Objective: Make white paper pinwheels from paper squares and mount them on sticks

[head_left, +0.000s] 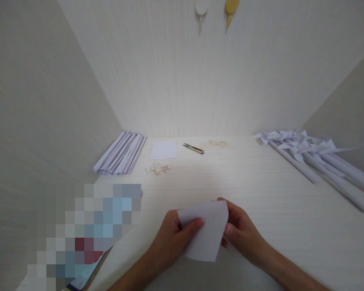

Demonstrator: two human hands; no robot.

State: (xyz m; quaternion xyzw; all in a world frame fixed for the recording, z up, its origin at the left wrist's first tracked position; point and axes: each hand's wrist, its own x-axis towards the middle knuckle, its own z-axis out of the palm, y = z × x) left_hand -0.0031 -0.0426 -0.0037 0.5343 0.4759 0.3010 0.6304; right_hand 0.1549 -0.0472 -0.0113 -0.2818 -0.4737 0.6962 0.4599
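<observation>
A small white sheet of paper (204, 232) is held up just above the table near its front. My left hand (176, 234) grips it from the left, thumb flat across the front and fingers hidden behind. At the right edge, my right hand (242, 230) is closed on the paper, its index finger near the top corner and its thumb lower down. The top right corner looks slightly bent. Beyond the hands lie a small pile of cotton swab pieces (157, 168), a squared stack of white paper (164, 150) and a pair of thread snips (193, 148).
Rolled paper tubes (121, 153) lie bundled at the back left. Paper pinwheels on tube sticks (303, 149) are heaped at the right. Small tan bits (218, 143) lie near the back wall, which has two hooks (231, 7). A pixelated area (94, 230) covers the front left.
</observation>
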